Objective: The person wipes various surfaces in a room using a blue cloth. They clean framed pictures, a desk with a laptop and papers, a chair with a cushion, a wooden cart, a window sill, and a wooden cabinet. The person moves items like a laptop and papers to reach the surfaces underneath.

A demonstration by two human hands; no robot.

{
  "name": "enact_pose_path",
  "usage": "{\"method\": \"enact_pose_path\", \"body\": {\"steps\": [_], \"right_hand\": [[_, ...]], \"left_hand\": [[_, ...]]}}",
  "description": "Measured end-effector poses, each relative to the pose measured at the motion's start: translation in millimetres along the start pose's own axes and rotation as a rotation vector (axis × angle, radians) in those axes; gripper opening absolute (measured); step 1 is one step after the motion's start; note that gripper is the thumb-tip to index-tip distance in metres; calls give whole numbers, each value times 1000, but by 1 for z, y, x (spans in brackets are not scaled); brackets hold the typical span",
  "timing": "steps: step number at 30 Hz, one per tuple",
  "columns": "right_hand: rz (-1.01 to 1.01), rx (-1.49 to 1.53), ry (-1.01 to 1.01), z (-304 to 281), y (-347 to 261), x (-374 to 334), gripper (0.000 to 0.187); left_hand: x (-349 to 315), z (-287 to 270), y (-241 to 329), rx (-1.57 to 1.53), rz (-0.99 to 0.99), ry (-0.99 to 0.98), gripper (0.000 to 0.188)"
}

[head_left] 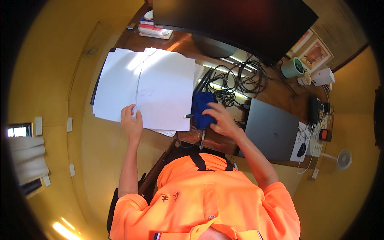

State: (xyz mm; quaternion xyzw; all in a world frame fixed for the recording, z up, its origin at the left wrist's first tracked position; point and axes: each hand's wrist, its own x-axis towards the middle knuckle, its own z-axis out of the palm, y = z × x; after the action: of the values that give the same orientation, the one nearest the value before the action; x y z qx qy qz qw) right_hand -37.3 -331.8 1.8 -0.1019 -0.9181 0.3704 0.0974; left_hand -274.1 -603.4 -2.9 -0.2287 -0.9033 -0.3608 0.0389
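I see the 2 hands well apart from each other at the near edge of the table. The left hand is at the lower edge of the papers, left of centre, its thumb and fingers parted over the sheets. The right hand touches the right side of the blue cloth, fingers bent; I cannot tell from here whether it grips the fabric. The cloth lies bunched at the centre of the frame, just beside the papers' right edge.

For containers, I look to the upper right. The green cup stands there with a dark shape at its mouth, too small for me to make out. Just beside it is a smaller cup, whose contents I cannot tell. Next to that sits the white box; I cannot see inside it.

Black cables lie coiled above and right of the cloth. The grey laptop lies shut, right of the right hand, and the monitor fills the top of the frame.
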Motion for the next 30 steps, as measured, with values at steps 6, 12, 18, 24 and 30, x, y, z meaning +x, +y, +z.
{"method": "enact_pose_path", "body": {"steps": [6,12,18,24,30], "right_hand": [[25,206,188,-25,-11,-7,50],[187,748,608,-149,-48,-66,52],[252,806,973,-198,-44,-166,65],[441,28,818,-143,-57,-194,48],[377,-205,678,-58,-8,-225,48]], "left_hand": [[0,-3,-6,-11,12,69,30],[-7,-11,52,-77,194,166,30],[-44,19,148,-332,444,-153,19],[-101,72,201,-550,643,-510,18],[-136,109,236,-505,794,-777,22]]}}
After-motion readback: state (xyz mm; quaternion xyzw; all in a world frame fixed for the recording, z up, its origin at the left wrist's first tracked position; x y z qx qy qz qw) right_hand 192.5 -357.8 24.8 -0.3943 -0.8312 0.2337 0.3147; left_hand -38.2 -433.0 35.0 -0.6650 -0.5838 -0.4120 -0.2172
